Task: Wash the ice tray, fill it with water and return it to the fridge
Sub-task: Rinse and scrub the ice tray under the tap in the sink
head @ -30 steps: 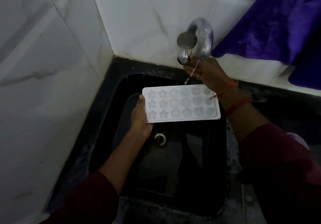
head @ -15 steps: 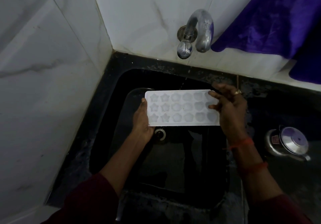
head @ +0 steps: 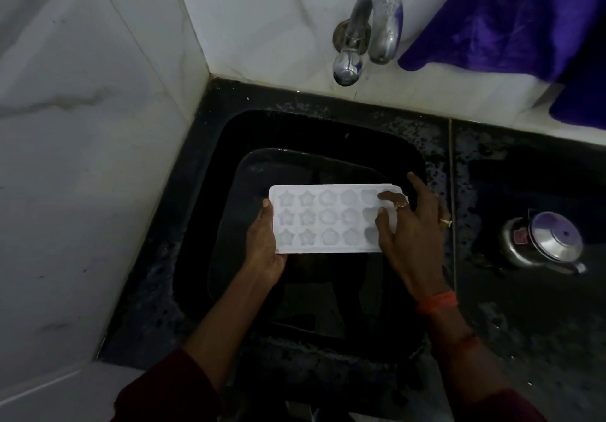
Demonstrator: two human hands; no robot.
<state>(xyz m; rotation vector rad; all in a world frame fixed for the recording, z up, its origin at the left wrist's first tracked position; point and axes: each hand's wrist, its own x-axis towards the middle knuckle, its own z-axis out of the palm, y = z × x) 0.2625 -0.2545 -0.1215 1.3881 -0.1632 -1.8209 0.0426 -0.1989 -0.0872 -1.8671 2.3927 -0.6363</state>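
A white ice tray (head: 328,221) with star and flower moulds is held level over the black sink (head: 210,192). My left hand (head: 265,244) grips its left end, thumb on the rim and fingers underneath. My right hand (head: 410,225) lies over the tray's right end, its fingers curled onto the top of the moulds there, hiding the last column. The steel tap (head: 367,28) juts from the tiled wall above the sink, and I see no stream of water from it.
White marble tiles form the left and back walls. A purple cloth (head: 511,18) hangs at the upper right. A steel pressure cooker lid (head: 547,244) sits on the dark wet counter right of the sink.
My right hand left the tap, where water ran, and came down onto the tray's right end. The tray has moved lower and nearer to me.
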